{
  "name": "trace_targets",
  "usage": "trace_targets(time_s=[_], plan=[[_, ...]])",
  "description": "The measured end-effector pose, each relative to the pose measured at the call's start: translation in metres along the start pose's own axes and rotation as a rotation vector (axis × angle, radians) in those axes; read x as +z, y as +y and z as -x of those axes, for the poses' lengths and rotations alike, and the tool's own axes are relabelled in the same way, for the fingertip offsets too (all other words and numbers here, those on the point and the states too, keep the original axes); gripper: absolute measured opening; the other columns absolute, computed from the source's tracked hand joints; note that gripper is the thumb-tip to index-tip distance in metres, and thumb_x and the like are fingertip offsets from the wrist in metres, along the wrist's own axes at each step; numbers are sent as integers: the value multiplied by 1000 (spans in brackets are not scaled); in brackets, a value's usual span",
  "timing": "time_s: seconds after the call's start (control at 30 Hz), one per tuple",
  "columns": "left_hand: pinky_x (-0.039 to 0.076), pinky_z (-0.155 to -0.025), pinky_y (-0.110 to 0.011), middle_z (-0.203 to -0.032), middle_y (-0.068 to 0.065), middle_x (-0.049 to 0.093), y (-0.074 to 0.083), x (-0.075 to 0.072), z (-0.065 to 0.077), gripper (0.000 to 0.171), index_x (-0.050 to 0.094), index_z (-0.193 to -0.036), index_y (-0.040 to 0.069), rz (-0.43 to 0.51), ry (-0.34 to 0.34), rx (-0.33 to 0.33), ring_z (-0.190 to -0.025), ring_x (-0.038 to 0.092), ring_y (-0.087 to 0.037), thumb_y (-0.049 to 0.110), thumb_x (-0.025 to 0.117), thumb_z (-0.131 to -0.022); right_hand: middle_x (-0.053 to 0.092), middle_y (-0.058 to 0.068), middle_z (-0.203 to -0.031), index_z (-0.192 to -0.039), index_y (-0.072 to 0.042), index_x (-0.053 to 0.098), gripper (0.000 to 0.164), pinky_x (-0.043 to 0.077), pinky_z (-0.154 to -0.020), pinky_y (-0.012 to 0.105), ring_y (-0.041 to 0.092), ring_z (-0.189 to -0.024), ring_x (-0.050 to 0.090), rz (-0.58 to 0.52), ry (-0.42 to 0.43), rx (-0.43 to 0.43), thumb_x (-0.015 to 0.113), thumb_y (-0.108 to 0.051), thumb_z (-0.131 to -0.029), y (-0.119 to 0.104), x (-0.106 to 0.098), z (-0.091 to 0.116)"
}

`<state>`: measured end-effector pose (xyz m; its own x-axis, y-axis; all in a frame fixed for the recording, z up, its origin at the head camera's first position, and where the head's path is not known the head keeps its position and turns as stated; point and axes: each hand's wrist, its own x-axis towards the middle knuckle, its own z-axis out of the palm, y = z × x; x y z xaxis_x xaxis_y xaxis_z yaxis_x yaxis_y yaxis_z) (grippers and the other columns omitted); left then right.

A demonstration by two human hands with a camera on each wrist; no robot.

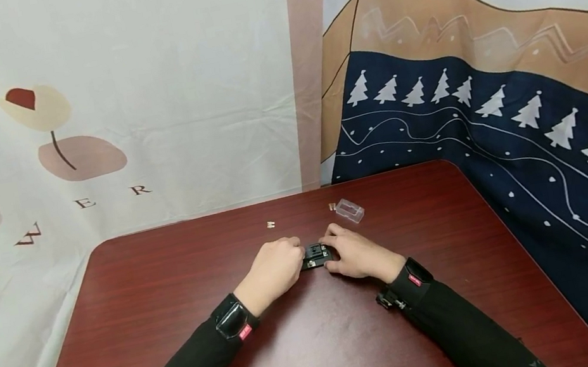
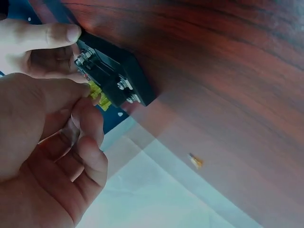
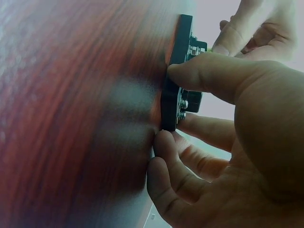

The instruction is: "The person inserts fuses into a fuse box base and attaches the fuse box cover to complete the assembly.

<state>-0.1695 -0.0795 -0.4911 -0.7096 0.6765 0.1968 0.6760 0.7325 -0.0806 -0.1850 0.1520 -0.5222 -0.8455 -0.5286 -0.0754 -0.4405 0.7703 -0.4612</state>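
A small black block (image 1: 316, 256) with metal screws and a raised black middle part sits on the table between both hands. My right hand (image 1: 355, 252) grips it, thumb on one long edge and fingers at the other side, as the right wrist view shows. My left hand (image 1: 277, 269) pinches a small yellow piece (image 2: 98, 95) between thumb and index finger, right against the block's raised part. The fingertips hide part of that piece. In the left wrist view a loose yellow piece with a grey prong (image 2: 195, 160) lies on the table.
The reddish-brown table (image 1: 178, 253) has rounded far corners. Beyond the hands lie a clear plastic box (image 1: 350, 210), a tiny light piece (image 1: 332, 207) beside it, and another small light piece (image 1: 270, 224) farther left. Printed cloths (image 1: 188, 97) hang behind the table.
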Motion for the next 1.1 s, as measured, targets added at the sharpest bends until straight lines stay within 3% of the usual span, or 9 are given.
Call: trace_targets(time_s=[0.13,0.6,0.87,1.1], plan=[[62,-64,-39,-83,3,68,2,2,1,14,79,-84,15,-17,8,0,-76,72,-19,13,76,-98,58,5,-128,-146,-6,69,53,52,-96,38,19,-106,59,-9,0,-4,80,-23,-97,1,0,1],[64,-68,-41,-89,6,71,-8,6,5,9,82,-98,19,105,29,-101,-82,77,-18,23,76,-103,58,4,-126,-145,-7,69,51,50,-92,36,16,-101,57,-5,1,1,81,-23,-98,1,0,0],[64,-65,-44,-91,1,73,-21,3,6,9,82,-97,16,95,63,-146,-83,78,-22,19,76,-102,57,3,-126,-145,-8,70,50,50,-91,35,16,-102,57,-16,-1,2,81,-23,-98,0,0,0],[64,-64,-46,-96,-3,76,-38,4,6,13,82,-92,14,78,35,-222,-83,80,-26,19,75,-102,57,4,-128,-146,-8,69,51,49,-93,36,16,-104,56,-14,-6,7,80,-23,-99,1,0,1]])
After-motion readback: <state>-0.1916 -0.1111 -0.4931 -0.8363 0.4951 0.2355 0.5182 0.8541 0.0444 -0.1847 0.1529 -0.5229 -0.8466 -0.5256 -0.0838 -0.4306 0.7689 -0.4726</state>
